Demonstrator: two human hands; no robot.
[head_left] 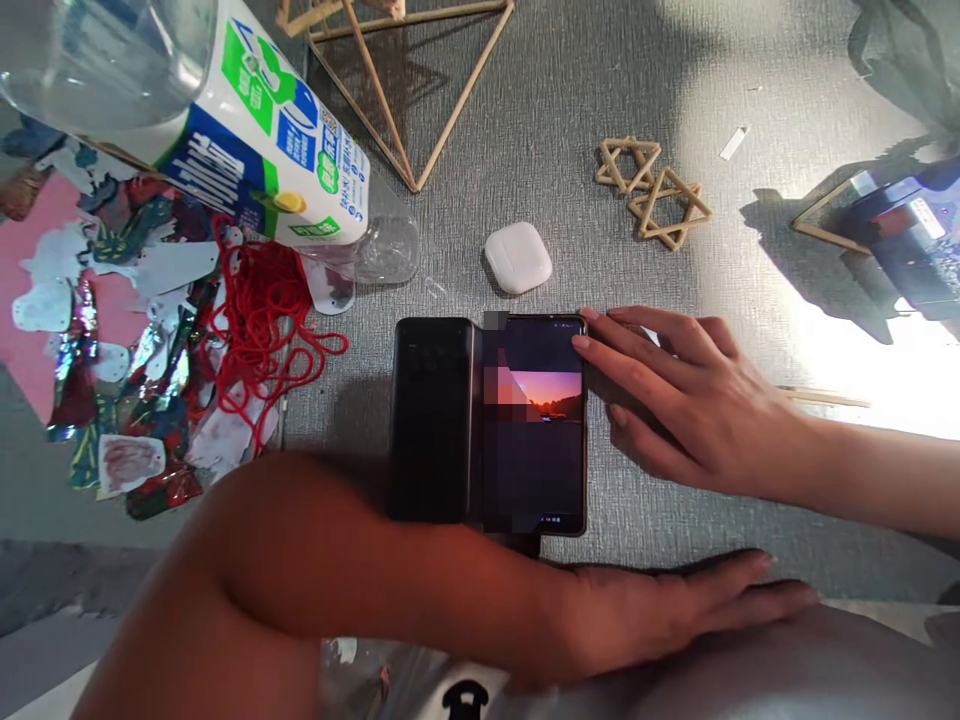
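Note:
A phone (534,460) lies flat on the grey textured tabletop, its screen lit with a sunset picture partly covered by blurred blocks. Against its left side rests a black slab (432,420), perhaps a power bank. My right hand (682,400) comes in from the right, fingers stretched out, with fingertips at the phone's upper right edge. Below the phone my left forearm crosses the view, and my left hand (637,615) lies with fingers extended near the table's front edge, holding nothing visible. Above the phone sits a white earbud case (519,258).
A large plastic bottle (255,150) lies at the upper left, beside tangled red cord (262,310) and a pile of shiny scraps (112,360). A stick frame (450,110) stands behind. Two small stick stars (669,208) and a dark blue object (915,230) are to the right.

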